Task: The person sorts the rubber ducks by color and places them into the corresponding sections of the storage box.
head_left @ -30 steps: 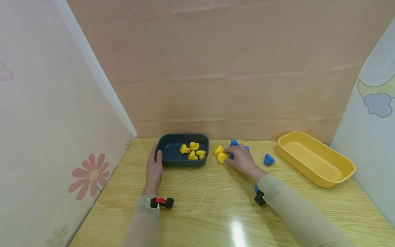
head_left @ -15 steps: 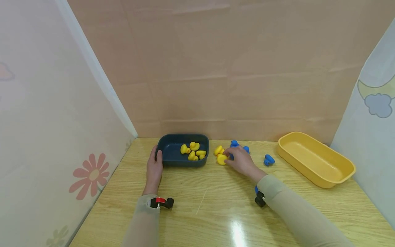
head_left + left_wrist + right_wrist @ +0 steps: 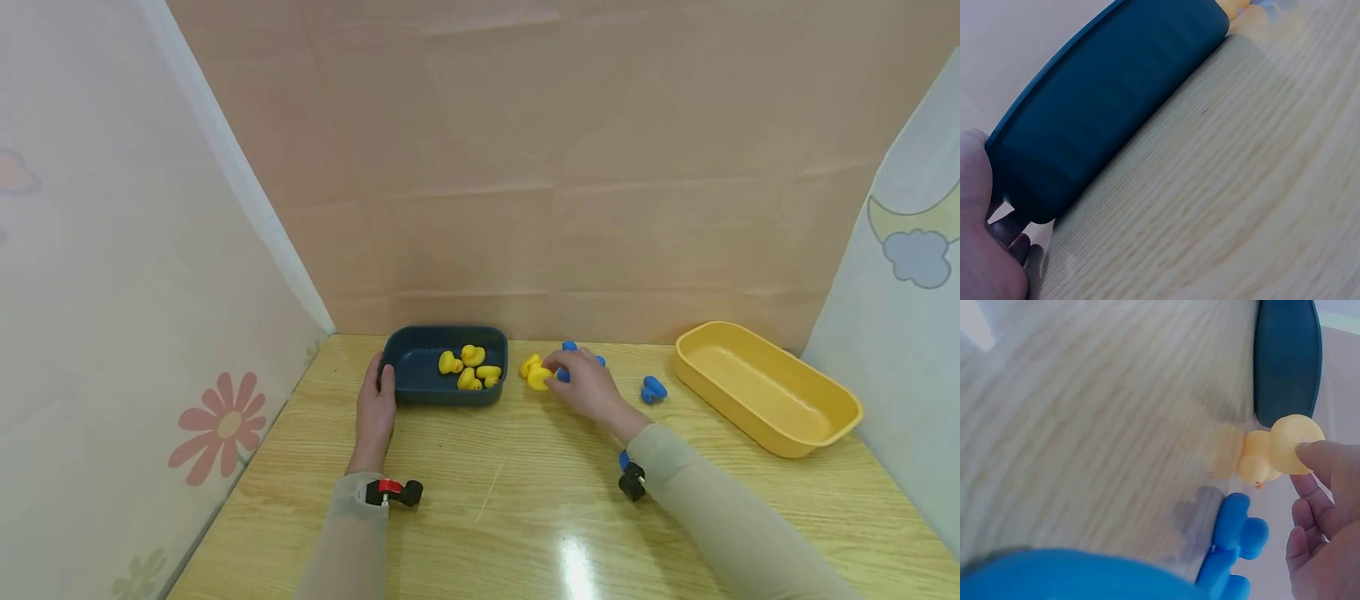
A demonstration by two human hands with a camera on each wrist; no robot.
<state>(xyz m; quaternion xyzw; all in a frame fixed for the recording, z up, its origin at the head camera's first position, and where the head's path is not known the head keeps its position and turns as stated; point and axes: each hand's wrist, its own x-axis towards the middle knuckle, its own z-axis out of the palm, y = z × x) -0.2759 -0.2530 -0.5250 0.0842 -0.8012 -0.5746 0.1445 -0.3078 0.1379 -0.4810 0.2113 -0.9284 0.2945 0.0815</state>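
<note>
My right hand [image 3: 588, 385] pinches a yellow rubber duck [image 3: 1291, 440] between thumb and fingers, its rounded side facing the right wrist camera. Another yellow duck [image 3: 529, 364] lies right behind it on the table. Partly hidden by that hand are several blue ducks [image 3: 1232, 528]. My left hand [image 3: 375, 412] grips the left end of a dark blue tub [image 3: 442, 397], thumb at its near corner and fingers along the end wall. Inside the tub several yellow ducks [image 3: 472, 356] sit toward the right side.
A lone blue duck [image 3: 653, 389] lies to the right of my right hand. Farther right, a yellow tub [image 3: 757, 387] stands at an angle on the wooden table [image 3: 480, 475]. A brown paper backdrop [image 3: 555, 208] rises along the table's back edge.
My right hand has raised the pinched yellow duck slightly from where it lay beside the other one. The left hand and dark tub have stayed in place.
</note>
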